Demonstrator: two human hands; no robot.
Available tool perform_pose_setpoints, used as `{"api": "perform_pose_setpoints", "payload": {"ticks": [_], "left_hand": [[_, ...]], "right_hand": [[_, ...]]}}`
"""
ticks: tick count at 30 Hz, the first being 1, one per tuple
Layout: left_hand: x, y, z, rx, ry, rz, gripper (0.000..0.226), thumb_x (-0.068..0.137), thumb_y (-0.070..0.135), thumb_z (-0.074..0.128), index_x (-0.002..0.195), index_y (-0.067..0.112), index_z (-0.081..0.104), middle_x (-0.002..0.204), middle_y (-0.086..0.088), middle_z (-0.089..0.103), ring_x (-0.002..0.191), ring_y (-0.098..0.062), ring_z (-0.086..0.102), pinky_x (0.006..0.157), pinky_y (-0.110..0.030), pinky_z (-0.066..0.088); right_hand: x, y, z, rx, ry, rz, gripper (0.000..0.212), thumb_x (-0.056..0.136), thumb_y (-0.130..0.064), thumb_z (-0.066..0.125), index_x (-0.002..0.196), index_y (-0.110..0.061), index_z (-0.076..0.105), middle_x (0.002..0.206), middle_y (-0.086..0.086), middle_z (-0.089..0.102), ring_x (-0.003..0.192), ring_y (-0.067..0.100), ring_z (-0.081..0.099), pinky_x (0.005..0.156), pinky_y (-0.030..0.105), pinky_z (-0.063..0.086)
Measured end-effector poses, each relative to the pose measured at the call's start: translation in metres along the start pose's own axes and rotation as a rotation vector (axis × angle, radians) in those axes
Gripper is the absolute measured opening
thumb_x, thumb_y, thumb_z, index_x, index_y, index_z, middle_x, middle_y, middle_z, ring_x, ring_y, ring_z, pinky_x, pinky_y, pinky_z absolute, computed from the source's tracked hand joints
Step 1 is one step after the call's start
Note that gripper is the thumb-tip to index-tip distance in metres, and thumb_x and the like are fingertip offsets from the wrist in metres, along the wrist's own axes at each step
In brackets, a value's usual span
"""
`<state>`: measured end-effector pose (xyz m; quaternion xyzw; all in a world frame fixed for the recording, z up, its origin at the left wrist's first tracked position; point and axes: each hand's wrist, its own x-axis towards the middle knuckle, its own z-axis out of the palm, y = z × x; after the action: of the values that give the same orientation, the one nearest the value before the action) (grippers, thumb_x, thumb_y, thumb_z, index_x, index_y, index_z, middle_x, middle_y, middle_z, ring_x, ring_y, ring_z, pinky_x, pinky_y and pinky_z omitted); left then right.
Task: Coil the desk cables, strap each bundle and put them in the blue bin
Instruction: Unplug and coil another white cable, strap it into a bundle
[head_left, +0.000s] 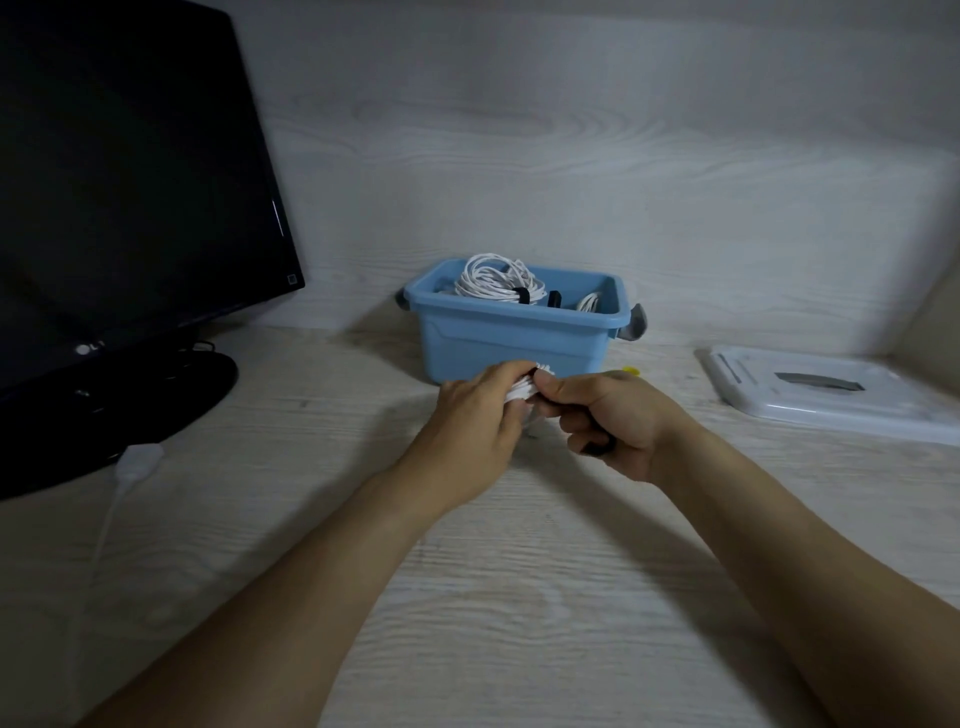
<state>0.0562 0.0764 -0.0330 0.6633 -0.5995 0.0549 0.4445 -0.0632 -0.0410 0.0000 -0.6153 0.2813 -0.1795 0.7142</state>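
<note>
Left hand curled round small white cable bundle, held above bench just in front of blue bin; right hand pinching same bundle between thumb and fingers, black strap showing under its curled fingers; blue bin at back of bench holding strapped white coil and second white coil; white lid lying flat right of bin; black monitor far left; white plug with cable beside monitor base.
</note>
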Motion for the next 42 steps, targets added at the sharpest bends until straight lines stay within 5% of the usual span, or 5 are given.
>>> {"api": "perform_pose_setpoints", "payload": {"ticks": [4,8,30,35,42], "left_hand": [[-0.005,0.006,0.004,-0.192,-0.154,-0.196,0.027,0.102,0.014,0.046,0.127,0.022,0.055,0.099,0.008,0.067,0.088,-0.005,0.064,0.071,-0.023,0.052],[-0.004,0.014,0.004,-0.463,-0.113,-0.356,0.021,0.099,0.012,0.052,0.082,0.015,0.062,0.065,0.000,0.053,0.058,-0.006,0.048,0.058,-0.022,0.040],[0.002,0.008,-0.006,-0.426,0.100,-0.275,0.036,0.095,0.006,0.060,0.064,0.024,0.065,0.045,0.021,0.052,0.049,0.007,0.048,0.054,-0.006,0.034],[0.005,-0.004,-0.001,-0.330,0.042,-0.197,0.021,0.093,0.020,0.060,0.083,0.013,0.077,0.076,-0.009,0.072,0.071,-0.010,0.060,0.067,-0.031,0.048],[0.004,-0.008,0.003,-0.252,0.043,-0.224,0.020,0.086,0.040,0.059,0.074,0.036,0.075,0.078,0.005,0.074,0.086,-0.018,0.070,0.081,-0.047,0.054]], "right_hand": [[0.001,0.003,-0.002,-0.024,-0.007,-0.011,0.012,0.088,-0.014,0.072,0.087,-0.006,0.063,0.075,0.009,0.055,0.044,0.006,0.028,0.035,0.017,0.025],[0.000,0.005,-0.002,-0.023,-0.074,0.002,0.020,0.092,-0.010,0.066,0.073,-0.007,0.060,0.066,0.004,0.056,0.043,0.004,0.030,0.035,0.016,0.024],[-0.022,-0.017,-0.006,-0.675,-0.046,-0.267,0.038,0.097,-0.033,0.061,0.075,-0.003,0.070,0.054,-0.003,0.055,0.044,0.010,0.046,0.047,0.018,0.040],[-0.024,-0.015,-0.007,-0.595,-0.160,-0.353,0.034,0.103,-0.023,0.053,0.079,-0.003,0.066,0.056,0.001,0.053,0.051,0.015,0.050,0.051,0.021,0.042],[-0.020,-0.010,-0.007,-0.560,-0.205,-0.402,0.034,0.102,-0.022,0.055,0.079,0.001,0.066,0.066,0.015,0.055,0.060,0.028,0.051,0.057,0.028,0.043]]}}
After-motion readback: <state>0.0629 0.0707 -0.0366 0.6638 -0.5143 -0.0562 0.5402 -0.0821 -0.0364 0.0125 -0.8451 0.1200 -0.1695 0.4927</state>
